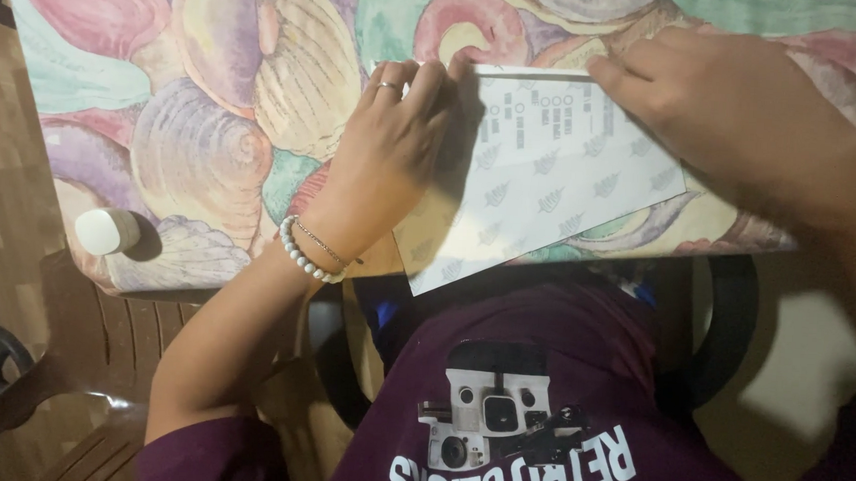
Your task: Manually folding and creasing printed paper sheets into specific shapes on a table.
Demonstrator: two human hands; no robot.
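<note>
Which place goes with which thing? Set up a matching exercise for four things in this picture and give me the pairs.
Things:
1. left hand
2. right hand
3. small white object
4. sheet of paper

Places:
A. near the table's left corner, apart from both hands
B. pressing on the paper's upper right part
C. flat on the shell-patterned tablecloth, its lower corner past the table edge
D. resting on the paper's left edge, a ring on one finger, a bead bracelet at the wrist

Pairs: 1-D, 2-B, 3-A, 4-C

Paper [546,188] left edge hidden under left hand [388,157]; right forearm cut off.
</note>
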